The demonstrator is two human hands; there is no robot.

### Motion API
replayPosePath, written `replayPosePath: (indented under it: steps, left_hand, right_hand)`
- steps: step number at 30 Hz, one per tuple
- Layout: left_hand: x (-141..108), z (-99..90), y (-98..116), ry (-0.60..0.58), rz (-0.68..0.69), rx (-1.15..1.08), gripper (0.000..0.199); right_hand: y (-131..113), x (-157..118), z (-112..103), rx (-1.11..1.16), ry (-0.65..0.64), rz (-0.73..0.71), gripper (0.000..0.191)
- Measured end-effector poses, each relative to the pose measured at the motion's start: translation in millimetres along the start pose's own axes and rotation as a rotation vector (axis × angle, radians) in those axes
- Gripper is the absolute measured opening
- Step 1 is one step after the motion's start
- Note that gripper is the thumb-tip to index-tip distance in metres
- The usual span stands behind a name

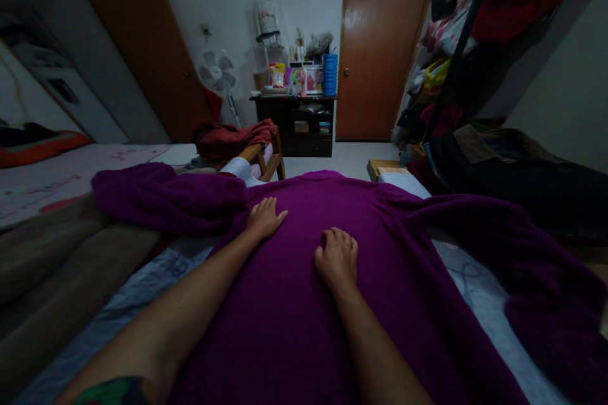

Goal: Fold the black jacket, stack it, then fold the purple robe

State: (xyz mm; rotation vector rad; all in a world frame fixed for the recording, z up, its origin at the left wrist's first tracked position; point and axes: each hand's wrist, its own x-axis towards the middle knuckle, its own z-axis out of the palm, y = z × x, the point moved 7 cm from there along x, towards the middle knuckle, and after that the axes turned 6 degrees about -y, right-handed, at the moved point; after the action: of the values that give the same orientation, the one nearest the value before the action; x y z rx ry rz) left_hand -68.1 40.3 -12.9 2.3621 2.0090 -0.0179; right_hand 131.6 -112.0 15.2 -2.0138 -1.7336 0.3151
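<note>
A purple long-sleeved top lies spread out in front of me, its collar at the far end and a sleeve out to each side. My left hand rests flat on its upper left part, fingers stretched out and thumb apart. Near the middle of the top is my right hand, with fingers loosely bent downward and the thumb held away from them. Nothing shows in either hand. The undersides of the right fingers are hidden.
Beneath the top is a light patterned cloth. Brownish fabric lies at left, dark clothing at right. Behind stand a wooden chair with a reddish garment, a fan, a black cabinet and a door.
</note>
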Motion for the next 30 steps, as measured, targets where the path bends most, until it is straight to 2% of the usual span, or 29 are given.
replayPosePath:
  steps: [4,6,8,10,11,13,15,18,20,24,30]
  left_hand:
    - [13.0,-7.5,3.5,-0.068,0.007,0.007,0.068]
    - [23.1,-15.0,-0.2,-0.103,0.020,0.001,0.055]
    - [33.5,-25.3,-8.8,-0.096,0.002,0.003,0.041]
    - [42.2,-37.2,-19.4,-0.037,-0.044,0.014,0.037]
    - [45.4,-43.5,-24.5,0.010,-0.075,0.022,0.042]
    - [50.4,-52.1,-33.9,0.068,-0.147,0.033,0.064]
    - [54.7,-52.6,-42.1,0.022,-0.225,0.018,0.084]
    - [59.9,-48.9,-47.0,-0.109,-0.272,-0.018,0.091]
    - [62.7,-51.7,-44.4,-0.119,-0.241,-0.019,0.081]
    - [64.3,-59.2,-36.1,-0.091,-0.158,-0.002,0.044]
    - [58.9,-75.7,-32.8,0.051,-0.138,0.021,0.041]
  right_hand:
    - [0.0,-0.4,0.6,-0.006,-0.003,0.003,0.038]
    - [-0.8,-0.5,0.6,-0.009,-0.004,0.006,0.037]
    - [-1.9,-0.4,0.3,-0.008,-0.001,0.006,0.037]
    - [-2.6,-0.3,0.2,-0.009,0.004,0.011,0.037]
    - [-2.7,-0.3,0.3,-0.009,0.005,0.014,0.037]
    - [-2.5,-0.2,0.5,-0.007,0.004,0.020,0.037]
    - [-2.4,-0.1,0.3,-0.001,0.005,0.022,0.037]
    - [-2.5,-0.1,0.0,0.005,0.002,0.025,0.037]
    - [-2.8,-0.2,0.0,0.004,0.001,0.027,0.037]
    - [-2.7,-0.6,0.9,-0.007,0.003,0.032,0.037]
    - [-2.8,-0.5,1.8,-0.018,0.014,0.026,0.037]
